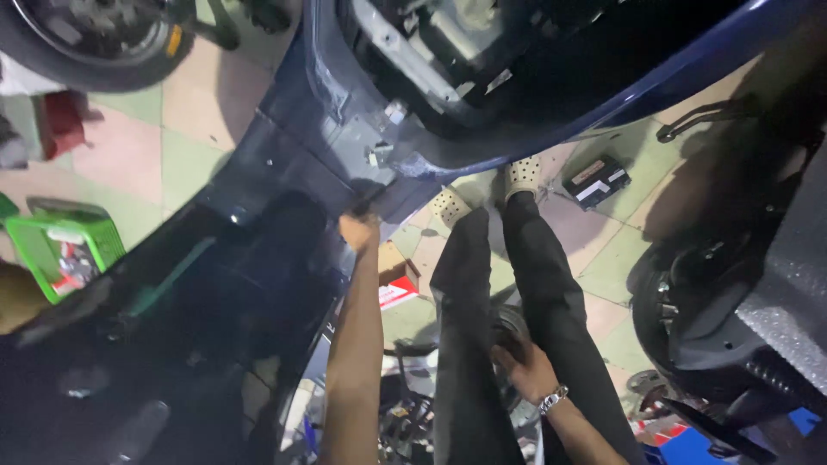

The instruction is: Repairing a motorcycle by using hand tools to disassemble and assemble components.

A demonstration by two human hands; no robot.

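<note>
My left hand [360,231] reaches forward, and its fingers curl onto the lower edge of a dark blue scooter body panel [301,146]. My right hand [521,366], with a metal wristwatch [553,399], rests low between my black trouser legs [543,284] against a round dark part [510,323]. Whether it grips that part is hidden. My feet in pale perforated shoes [522,175] stand under the scooter's blue bodywork.
A green plastic crate [60,245] with small items stands at the left, and a tyre [86,43] fills the top left. A small black box [596,181] lies on the tiled floor. A red and white carton [398,288] sits near my leg. Another dark scooter [741,293] stands at the right.
</note>
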